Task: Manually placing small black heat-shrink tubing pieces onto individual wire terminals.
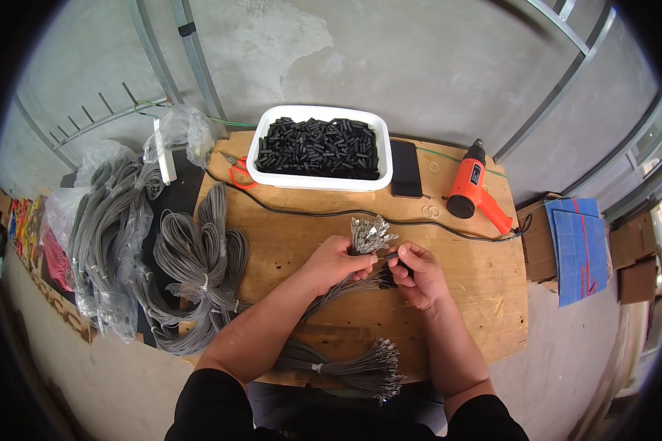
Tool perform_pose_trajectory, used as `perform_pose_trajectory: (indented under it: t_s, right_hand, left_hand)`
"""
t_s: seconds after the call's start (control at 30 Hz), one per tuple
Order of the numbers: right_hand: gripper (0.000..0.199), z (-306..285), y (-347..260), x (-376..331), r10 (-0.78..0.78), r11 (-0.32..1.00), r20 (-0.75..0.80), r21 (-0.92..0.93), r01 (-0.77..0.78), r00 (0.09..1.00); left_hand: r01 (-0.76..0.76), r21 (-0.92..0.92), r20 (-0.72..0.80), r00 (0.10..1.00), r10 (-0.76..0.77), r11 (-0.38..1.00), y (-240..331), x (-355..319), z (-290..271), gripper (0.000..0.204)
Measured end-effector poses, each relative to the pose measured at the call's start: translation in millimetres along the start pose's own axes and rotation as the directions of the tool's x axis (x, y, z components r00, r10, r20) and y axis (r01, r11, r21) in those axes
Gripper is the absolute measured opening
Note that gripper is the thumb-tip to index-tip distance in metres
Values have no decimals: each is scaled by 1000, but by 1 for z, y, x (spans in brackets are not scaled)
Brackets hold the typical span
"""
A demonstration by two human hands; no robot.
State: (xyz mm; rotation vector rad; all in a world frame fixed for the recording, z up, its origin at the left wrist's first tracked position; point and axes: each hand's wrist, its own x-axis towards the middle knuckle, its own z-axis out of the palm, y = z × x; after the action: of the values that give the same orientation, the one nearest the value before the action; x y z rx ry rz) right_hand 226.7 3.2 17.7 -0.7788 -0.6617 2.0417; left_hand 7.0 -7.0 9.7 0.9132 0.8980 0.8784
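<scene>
My left hand (332, 263) is closed round a bundle of grey wires (371, 235), silvery terminals upward, over the wooden table (485, 301); my right hand (421, 278), fingers curled, pinches a short black sleeve (393, 256) just beside the bundle; beyond stands a white tub (312, 181) of similar black pieces; a second wire bundle (346, 369) lies nearer my body.

no readable text; a tiny, illegible dark label (476, 174) on the orange heat gun (464, 189)
</scene>
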Motion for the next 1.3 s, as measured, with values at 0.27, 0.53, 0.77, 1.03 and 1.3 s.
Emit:
perform_pose_trajectory:
  t_s: [0.27,0.53,0.77,1.03,1.3]
  right_hand:
    - [14,2,-2,-2,15,998,-29,-56,-16,999]
    - [21,-2,-21,-6,-93,979,-116,-193,69,989]
    - [21,4,-13,-8,-132,978,-6,-162,129,991]
    - [7,5,-12,-5,-168,955,-33,-253,154,985]
    - [6,8,-7,-8,-259,821,-29,-534,204,965]
  left_hand:
    - [7,11,9,1000,-7,1000,0,-1,-1,17]
    - [-106,216,-1,994,108,971,15,-7,11,18]
    - [-69,260,29,998,64,963,7,-4,9,15]
    - [-87,129,7,996,87,988,3,1,3,16]
    - [-84,64,-21,996,86,994,-3,-2,5,21]
